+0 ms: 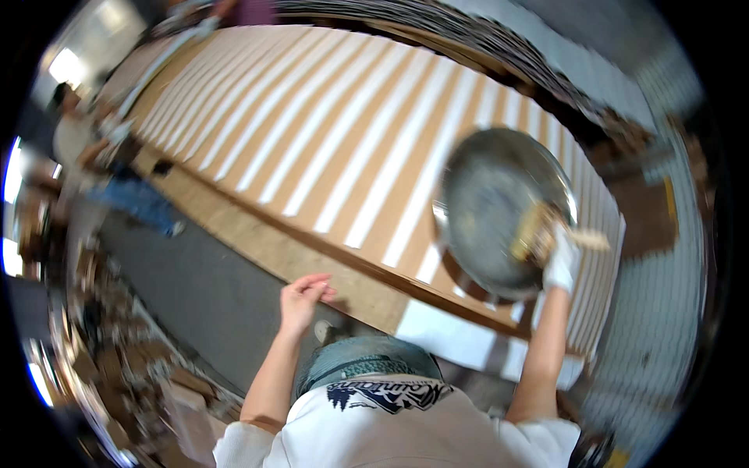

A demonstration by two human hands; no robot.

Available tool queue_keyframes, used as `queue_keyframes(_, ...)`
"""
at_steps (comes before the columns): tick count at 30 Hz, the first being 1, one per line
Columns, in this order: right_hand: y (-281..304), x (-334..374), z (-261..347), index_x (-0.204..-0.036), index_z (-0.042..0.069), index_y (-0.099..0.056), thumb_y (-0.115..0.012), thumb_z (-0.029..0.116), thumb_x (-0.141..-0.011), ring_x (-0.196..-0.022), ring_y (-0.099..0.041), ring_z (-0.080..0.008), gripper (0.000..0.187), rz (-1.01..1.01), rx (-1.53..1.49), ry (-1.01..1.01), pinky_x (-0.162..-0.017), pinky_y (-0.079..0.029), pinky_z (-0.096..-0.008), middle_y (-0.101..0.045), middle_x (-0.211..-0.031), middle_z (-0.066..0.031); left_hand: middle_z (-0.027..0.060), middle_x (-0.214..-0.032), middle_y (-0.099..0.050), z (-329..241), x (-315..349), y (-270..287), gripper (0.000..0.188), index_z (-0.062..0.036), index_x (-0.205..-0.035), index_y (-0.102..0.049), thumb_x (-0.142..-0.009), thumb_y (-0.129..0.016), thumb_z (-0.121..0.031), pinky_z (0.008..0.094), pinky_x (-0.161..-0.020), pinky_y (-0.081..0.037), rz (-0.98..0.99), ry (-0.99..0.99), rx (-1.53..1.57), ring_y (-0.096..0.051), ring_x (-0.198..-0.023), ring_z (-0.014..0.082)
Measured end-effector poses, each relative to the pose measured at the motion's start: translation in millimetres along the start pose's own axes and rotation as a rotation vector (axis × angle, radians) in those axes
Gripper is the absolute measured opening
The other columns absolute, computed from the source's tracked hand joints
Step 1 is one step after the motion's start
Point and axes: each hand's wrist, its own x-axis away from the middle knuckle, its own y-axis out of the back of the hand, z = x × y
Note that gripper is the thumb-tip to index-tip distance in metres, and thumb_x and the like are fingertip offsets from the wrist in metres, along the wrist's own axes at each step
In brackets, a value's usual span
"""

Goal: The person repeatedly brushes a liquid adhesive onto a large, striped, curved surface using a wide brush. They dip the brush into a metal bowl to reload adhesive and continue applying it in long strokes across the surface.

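A wide, round metal bowl (488, 207) shows over the right part of the striped layer, with a dark shadow along its lower left side. My right hand (560, 261), in a white glove, is at the bowl's right rim, closed around a brush (532, 232). The brush's yellowish bristles point into the bowl, and its pale wooden handle sticks out to the right. Whether the same hand also grips the rim, I cannot tell. My left hand (303, 300) is bare and hangs in front of the table's near edge, fingers loosely bent and apart, with nothing seen in it.
White strips (374, 164) lie in rows across brown board on the long table. A white sheet (449, 334) is at its near edge. Stacked sheets (499, 43) line the far side. Another person (86, 148) stands at the left; cardboard scraps (133, 351) are piled lower left.
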Motion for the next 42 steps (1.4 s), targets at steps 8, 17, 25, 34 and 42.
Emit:
queue_keyframes(8, 18.5, 18.6, -33.8, -0.09, 0.01, -0.061, -0.064, 0.035, -0.095, -0.06, -0.055, -0.0142, 0.026, -0.249, -0.427, 0.075, -0.052, -0.046, -0.03, -0.06, -0.075, -0.0018, 0.0025, -0.063, -0.056, -9.1, 81.6, 165.6, 0.029, 0.0047, -0.113, -0.064, -0.103, -0.05, -0.019, 0.0243, -0.043, -0.045, -0.132, -0.046, 0.134, -0.058, -0.049, 0.013)
queue_keyframes(17, -130.8, 22.5, -14.5, -0.077, 0.014, -0.058, -0.059, 0.033, -0.097, -0.055, -0.051, -0.0126, 0.028, 0.148, -0.733, 0.104, -0.053, -0.045, -0.028, -0.055, -0.065, 0.003, -0.0004, -0.043, -0.043, 24.8, 130.5, 329.1, 0.035, -0.0012, -0.078, -0.06, -0.1, -0.056, -0.028, 0.0246, -0.03, -0.031, -0.498, 0.018, 0.192, -0.045, -0.031, 0.0106)
queue_keyframes(25, -408.3, 161.4, 35.0, -0.094, 0.013, -0.061, -0.06, 0.029, -0.098, -0.062, -0.059, -0.0082, 0.016, 0.214, -0.734, -0.048, -0.046, -0.047, -0.0219, -0.064, -0.082, 0.0018, 0.0006, -0.053, -0.05, 15.2, 75.9, 403.4, 0.035, -0.0094, -0.072, -0.048, -0.1, -0.058, -0.026, 0.0212, -0.039, -0.037, -0.655, -0.12, 0.19, -0.05, -0.044, 0.0079)
queue_keyframes(34, -651.0, 272.6, 1.2, -0.097, 0.006, -0.06, -0.061, 0.011, -0.096, -0.062, -0.06, -0.0126, 0.005, 0.449, -0.722, -0.349, -0.047, -0.05, -0.0245, -0.062, -0.076, -0.0033, 0.0053, -0.078, -0.065, -31.9, -38.2, 519.5, 0.013, -0.0013, -0.088, -0.061, -0.083, -0.072, 0.004, 0.0228, -0.06, -0.053, -0.565, -0.221, 0.139, -0.063, -0.065, 0.0113)
queue_keyframes(42, -789.3, 346.1, 27.7, -0.114, 0.006, -0.063, -0.071, 0.011, -0.085, -0.095, -0.065, -0.0189, 0.031, 0.539, -0.278, -0.255, -0.083, -0.055, -0.0365, -0.067, -0.106, -0.0052, 0.0148, -0.088, -0.071, -107.7, -176.5, 585.5, 0.021, 0.0075, -0.113, -0.065, -0.097, -0.055, -0.001, 0.0306, -0.071, -0.06, -0.339, -0.089, 0.097, -0.073, -0.081, 0.0235)
